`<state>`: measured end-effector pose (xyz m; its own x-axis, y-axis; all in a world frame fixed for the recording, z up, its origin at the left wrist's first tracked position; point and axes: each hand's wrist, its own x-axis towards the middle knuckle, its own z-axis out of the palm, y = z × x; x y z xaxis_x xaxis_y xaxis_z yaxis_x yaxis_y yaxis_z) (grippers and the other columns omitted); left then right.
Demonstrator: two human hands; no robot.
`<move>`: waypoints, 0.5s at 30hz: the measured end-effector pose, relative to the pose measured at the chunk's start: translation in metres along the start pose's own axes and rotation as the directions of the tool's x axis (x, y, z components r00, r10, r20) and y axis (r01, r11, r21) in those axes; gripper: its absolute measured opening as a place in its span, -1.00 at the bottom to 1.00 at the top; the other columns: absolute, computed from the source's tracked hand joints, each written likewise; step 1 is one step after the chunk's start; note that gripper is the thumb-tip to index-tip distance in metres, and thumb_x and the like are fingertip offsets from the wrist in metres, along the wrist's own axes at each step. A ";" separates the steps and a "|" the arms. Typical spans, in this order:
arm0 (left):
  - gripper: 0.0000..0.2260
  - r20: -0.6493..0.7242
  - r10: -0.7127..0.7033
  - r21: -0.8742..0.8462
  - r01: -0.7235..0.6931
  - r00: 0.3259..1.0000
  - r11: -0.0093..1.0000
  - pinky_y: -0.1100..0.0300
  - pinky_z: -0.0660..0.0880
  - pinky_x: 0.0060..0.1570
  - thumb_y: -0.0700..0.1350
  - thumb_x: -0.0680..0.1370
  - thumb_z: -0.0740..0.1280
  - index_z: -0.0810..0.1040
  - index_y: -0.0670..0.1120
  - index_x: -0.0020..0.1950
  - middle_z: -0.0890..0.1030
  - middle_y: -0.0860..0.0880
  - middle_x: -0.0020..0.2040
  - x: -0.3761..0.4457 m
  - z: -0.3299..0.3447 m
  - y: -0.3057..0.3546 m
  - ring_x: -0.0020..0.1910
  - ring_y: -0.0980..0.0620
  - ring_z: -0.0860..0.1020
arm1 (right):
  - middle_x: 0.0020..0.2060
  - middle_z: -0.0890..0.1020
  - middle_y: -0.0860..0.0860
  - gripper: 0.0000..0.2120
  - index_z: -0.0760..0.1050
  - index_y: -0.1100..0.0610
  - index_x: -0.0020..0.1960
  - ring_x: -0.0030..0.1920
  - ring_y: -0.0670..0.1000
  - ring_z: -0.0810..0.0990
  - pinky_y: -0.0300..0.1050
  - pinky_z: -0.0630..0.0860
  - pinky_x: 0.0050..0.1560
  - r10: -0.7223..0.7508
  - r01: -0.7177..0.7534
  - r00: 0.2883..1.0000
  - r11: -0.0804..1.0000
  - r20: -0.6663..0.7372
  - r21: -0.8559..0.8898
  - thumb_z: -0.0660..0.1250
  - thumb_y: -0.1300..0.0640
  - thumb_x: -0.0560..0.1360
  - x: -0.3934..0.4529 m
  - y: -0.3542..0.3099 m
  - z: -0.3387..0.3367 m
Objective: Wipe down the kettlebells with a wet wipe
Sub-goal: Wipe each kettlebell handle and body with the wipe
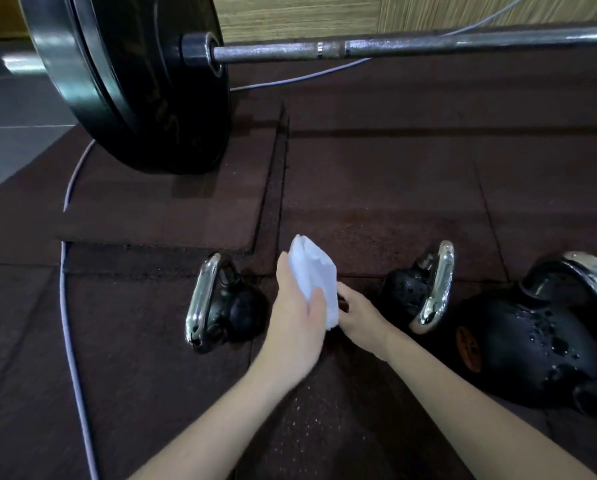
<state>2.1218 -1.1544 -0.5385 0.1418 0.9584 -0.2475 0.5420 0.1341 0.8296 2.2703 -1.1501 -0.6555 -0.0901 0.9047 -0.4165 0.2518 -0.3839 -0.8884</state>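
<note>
Three black kettlebells with chrome handles stand on the dark rubber floor: a small kettlebell (226, 304) at the left, a middle kettlebell (418, 292) speckled with water drops, and a large wet kettlebell (546, 327) at the right edge. Between the small and middle ones, my left hand (297, 313) holds a folded white wet wipe (316, 275) upright, thumb over its front. My right hand (357, 313) pinches the wipe's lower edge from the right. Neither hand touches a kettlebell.
A barbell (428, 46) with a big black plate (134, 81) lies across the back. A lilac cable (68, 323) runs down the floor at the left. Rubber floor tiles (394, 195) have raised seams; a wood-look wall stands behind.
</note>
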 end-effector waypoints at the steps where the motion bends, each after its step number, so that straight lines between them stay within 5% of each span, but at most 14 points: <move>1: -0.39 -0.005 0.066 -0.028 -0.067 0.998 0.997 0.18 0.53 0.27 -0.17 0.72 0.21 -0.02 -0.01 0.70 0.49 -0.03 0.43 -0.014 0.003 -0.007 0.31 0.11 0.56 | 0.31 0.67 -0.12 -0.39 0.50 -0.08 0.48 0.32 -0.12 0.62 -0.03 0.57 0.32 0.012 -0.012 1.000 1.000 0.011 0.024 0.38 -0.19 0.44 -0.001 -0.001 0.000; 5: -0.38 -0.060 0.091 -0.134 -0.099 0.994 0.986 0.26 0.36 0.47 -0.21 0.72 0.20 0.00 0.10 0.70 0.38 0.13 0.53 -0.030 0.014 -0.010 0.50 0.22 0.38 | 0.12 0.70 -0.16 -0.34 0.51 -0.13 0.45 0.07 -0.15 0.63 -0.23 0.51 -0.01 0.023 -0.025 0.999 0.998 0.022 0.057 0.35 -0.23 0.36 0.000 -0.003 -0.002; 10: -0.59 -0.117 -0.119 -0.030 0.116 0.986 0.993 0.05 0.47 0.19 -0.06 0.74 0.15 0.26 -0.14 0.57 0.55 -0.05 0.29 0.028 0.008 0.014 0.22 -0.04 0.56 | 0.31 0.66 -0.21 -0.44 0.49 -0.15 0.47 0.37 -0.13 0.59 0.08 0.49 0.46 0.017 -0.018 0.999 1.000 -0.037 -0.009 0.40 -0.21 0.49 0.002 0.002 0.003; 13: -0.59 -0.092 -0.273 -0.005 0.273 0.958 0.962 -0.06 0.51 0.15 0.03 0.74 0.10 0.45 -0.28 0.34 0.62 -0.27 0.23 0.067 -0.001 0.022 0.22 -0.27 0.60 | 0.36 0.63 -0.21 -0.38 0.43 -0.21 0.51 0.40 -0.09 0.57 0.13 0.46 0.50 0.037 -0.038 0.998 0.999 -0.055 -0.019 0.36 -0.33 0.49 0.004 0.005 0.005; 15: -0.60 -0.112 -0.261 -0.029 0.260 0.959 0.965 0.02 0.51 0.08 0.04 0.75 0.11 0.47 -0.30 0.25 0.63 -0.25 0.14 0.065 0.000 0.022 0.19 -0.29 0.60 | 0.35 0.64 -0.21 -0.44 0.45 -0.18 0.49 0.40 -0.09 0.57 0.12 0.46 0.50 0.035 -0.037 0.998 0.998 -0.055 -0.048 0.35 -0.28 0.52 0.004 0.005 0.007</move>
<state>2.1427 -1.0892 -0.5362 -0.0987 0.9120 -0.3981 0.5363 0.3857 0.7507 2.2649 -1.1494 -0.6627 -0.0283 0.8995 -0.4359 0.3011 -0.4082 -0.8618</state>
